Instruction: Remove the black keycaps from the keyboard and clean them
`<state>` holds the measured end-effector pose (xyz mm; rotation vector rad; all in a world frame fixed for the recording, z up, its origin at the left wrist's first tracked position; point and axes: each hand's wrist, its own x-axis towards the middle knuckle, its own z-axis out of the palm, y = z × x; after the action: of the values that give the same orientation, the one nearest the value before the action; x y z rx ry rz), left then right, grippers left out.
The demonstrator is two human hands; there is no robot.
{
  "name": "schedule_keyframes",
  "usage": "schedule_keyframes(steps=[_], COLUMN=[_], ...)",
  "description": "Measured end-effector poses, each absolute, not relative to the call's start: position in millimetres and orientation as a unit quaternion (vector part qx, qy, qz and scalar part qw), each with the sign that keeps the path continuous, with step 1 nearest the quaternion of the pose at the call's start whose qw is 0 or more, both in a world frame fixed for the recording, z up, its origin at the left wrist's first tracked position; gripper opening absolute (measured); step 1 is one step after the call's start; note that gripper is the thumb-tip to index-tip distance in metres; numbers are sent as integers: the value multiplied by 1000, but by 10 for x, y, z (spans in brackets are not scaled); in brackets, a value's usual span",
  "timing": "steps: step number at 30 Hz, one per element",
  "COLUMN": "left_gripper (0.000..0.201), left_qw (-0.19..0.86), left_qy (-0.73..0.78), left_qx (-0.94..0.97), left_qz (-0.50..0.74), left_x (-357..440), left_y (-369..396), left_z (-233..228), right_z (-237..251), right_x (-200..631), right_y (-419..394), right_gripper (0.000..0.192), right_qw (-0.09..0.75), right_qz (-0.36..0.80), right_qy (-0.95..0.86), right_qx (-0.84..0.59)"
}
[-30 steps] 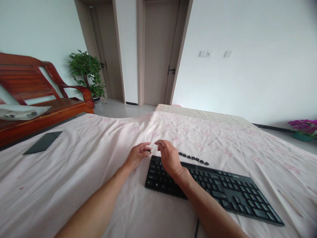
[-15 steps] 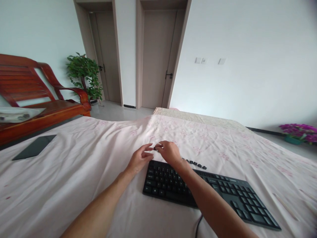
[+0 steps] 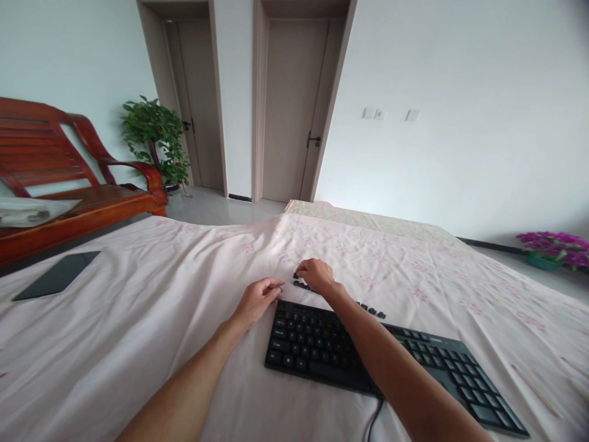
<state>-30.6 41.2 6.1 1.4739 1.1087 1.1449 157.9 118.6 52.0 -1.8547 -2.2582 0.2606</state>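
A black keyboard (image 3: 317, 368) lies on the pink cloth, its left half lacking its top row of keycaps as far as I can see. Just beyond its back edge runs a row of loose black keycaps (image 3: 372, 310), partly covered by my right hand (image 3: 317, 274). The right fingertips are pinched at a small black keycap (image 3: 296, 275) beyond the row's left end. My left hand (image 3: 258, 299) rests by the keyboard's back left corner, fingers drawn together; whatever they may hold is hidden. My right forearm crosses over the keyboard's middle.
A dark flat phone-like slab (image 3: 57, 276) lies at the left on the wrinkled cloth (image 3: 221, 264). Thin sticks (image 3: 536, 390) lie right of the keyboard. A cable (image 3: 375, 420) runs from its front edge. A wooden bench (image 3: 83, 184) stands to the left.
My right hand has moved slightly right and away from my left hand, uncovering keycaps at the row's left. The left hand's spread fingers have closed together.
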Motion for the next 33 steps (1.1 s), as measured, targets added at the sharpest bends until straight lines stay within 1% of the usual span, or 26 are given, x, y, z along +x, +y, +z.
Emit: schedule_keyframes(steps=[15,18,20,22,26,27,29,31,33], left_gripper=[31,30,31,32,31,30,28,28,28], left_qw=[465,459,457,452,416,404,383,371,372], left_qy=[453,454,452,447,447,447,444,439,430], left_qx=[603,609,615,624,656,667,688,702,709], left_qz=[464,460,457,454,444,439,427,420,417], left_x=[-304,-306,-308,-309,-310,-311,-312,-315,-319], left_y=[414,419,422,419,376,361,334,315,306], left_z=[47,41,32,27,66,82,114,133,140], right_z=[517,588,676,785,946,954,927,868,809], right_x=[1585,1590,1594,1599,1611,1612,1610,1604,1596], right_y=[1126,1070,993,880,599,536,437,372,329], right_gripper=[21,29,40,46,40,38,36,28,19], right_qw=[114,121,135,162,219,235,277,315,335], right_qz=[83,77,81,85,60,77,149,224,273], right_qy=[-776,-775,-780,-804,-843,-842,-829,-809,-791], right_qx=[-614,-615,-605,-566,-488,-480,-463,-443,-433])
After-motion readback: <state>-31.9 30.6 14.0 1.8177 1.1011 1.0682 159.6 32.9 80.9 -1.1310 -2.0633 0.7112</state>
